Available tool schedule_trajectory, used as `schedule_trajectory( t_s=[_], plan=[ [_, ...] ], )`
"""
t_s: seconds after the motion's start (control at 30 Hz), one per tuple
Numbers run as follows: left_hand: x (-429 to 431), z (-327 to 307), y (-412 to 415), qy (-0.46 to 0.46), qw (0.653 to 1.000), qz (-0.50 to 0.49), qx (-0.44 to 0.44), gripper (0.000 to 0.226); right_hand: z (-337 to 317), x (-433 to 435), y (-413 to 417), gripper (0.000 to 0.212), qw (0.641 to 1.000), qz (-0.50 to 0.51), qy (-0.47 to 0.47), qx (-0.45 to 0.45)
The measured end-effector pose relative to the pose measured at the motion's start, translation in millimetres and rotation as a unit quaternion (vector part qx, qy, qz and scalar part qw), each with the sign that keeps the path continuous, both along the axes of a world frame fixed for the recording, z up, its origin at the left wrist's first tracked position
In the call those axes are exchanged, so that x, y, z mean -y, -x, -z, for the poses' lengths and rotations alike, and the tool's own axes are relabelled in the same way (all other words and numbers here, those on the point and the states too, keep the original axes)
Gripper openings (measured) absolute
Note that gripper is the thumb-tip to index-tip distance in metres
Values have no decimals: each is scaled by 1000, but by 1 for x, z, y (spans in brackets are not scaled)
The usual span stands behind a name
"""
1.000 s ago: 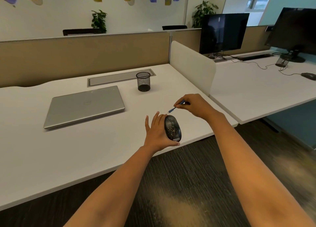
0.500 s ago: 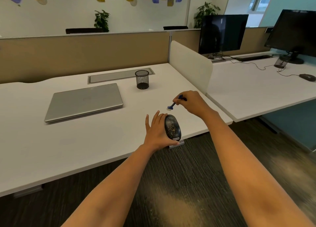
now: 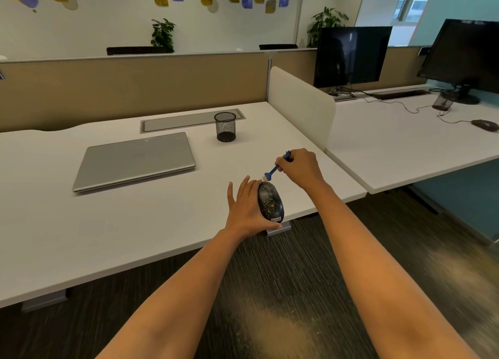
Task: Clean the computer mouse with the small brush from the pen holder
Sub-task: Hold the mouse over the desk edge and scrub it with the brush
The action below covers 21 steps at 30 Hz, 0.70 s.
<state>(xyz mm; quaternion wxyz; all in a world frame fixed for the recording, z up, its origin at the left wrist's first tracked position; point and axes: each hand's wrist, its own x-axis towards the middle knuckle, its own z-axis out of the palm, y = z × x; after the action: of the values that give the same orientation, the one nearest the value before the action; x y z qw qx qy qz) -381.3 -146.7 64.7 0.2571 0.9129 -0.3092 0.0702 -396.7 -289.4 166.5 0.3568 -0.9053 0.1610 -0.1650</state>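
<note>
Room: we see an open office with tan fabric partitions, a smooth white counter (image 3: 135, 223) and dark striped carpet below.
Mouse: a rounded black computer mouse (image 3: 270, 202), glossy and speckled with pale crumbs, sits at the counter's near edge.
Left hand: our left hand (image 3: 247, 210) cups the mouse's left side, thumb under its rear end, fingers stretched flat along it; the grip is wrapped on the mouse.
Right hand: our right hand (image 3: 301, 166) hovers just beyond the mouse, its grip pinched on a thin blue plastic small brush (image 3: 274, 169).
Brush: it slants down to the left, its pale bristle tip at the mouse's front end; we cannot tell if it touches.
Pen holder: a round black wire-mesh pen holder (image 3: 225, 127) stands upright farther back.
Laptop: a flat, closed silver laptop (image 3: 135, 160) lies to the left, well apart from the mouse.
</note>
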Motion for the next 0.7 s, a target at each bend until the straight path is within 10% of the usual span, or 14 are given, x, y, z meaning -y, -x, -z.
schedule_trajectory(
  t_s=[0.7],
  plan=[
    [-4,2,1,-13,1000,11,0,114,-8,5,-1,25,996,20,28,-81]
  ],
)
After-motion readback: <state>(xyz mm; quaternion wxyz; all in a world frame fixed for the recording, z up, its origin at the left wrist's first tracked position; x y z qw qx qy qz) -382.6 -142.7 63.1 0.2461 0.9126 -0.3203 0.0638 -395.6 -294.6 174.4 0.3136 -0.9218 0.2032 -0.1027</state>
